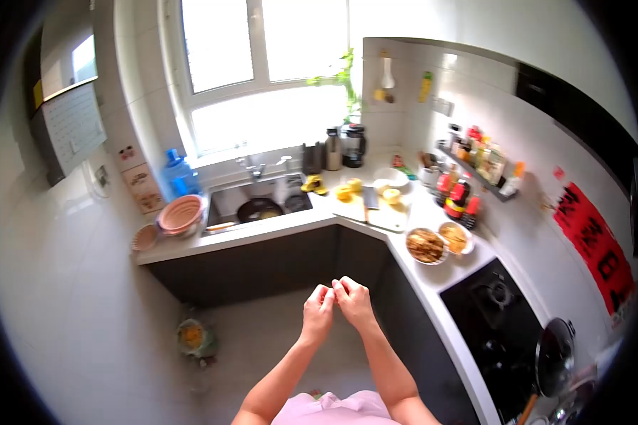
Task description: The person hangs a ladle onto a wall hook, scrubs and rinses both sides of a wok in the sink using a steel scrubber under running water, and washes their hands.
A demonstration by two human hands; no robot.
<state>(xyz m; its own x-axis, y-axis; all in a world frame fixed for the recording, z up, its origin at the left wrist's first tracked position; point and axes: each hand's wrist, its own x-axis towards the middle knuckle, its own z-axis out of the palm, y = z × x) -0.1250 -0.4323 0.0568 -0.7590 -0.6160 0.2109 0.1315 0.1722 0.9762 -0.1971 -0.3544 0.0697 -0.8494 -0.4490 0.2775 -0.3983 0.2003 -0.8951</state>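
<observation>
My left hand [319, 312] and my right hand [353, 301] are held up together in front of my body, above the floor. Both have their fingers curled inward, with the fingertips meeting or nearly so. Whatever may be pinched between them is hidden or too small to name. Neither hand touches the counter. Beyond them, a cutting board [386, 218] on the corner counter carries a knife [370, 200] and yellow pieces of food [392, 196]. Two bowls, one of brown food [426, 246] and one of yellowish food [455, 239], stand to its right.
A sink [223, 205] holding a dark wok [260, 210] lies under the window. Pink baskets [181, 214] stand on its left. The black stove [500, 312] is at right, near a glass lid [554, 358]. A lined bin [193, 337] sits on the floor.
</observation>
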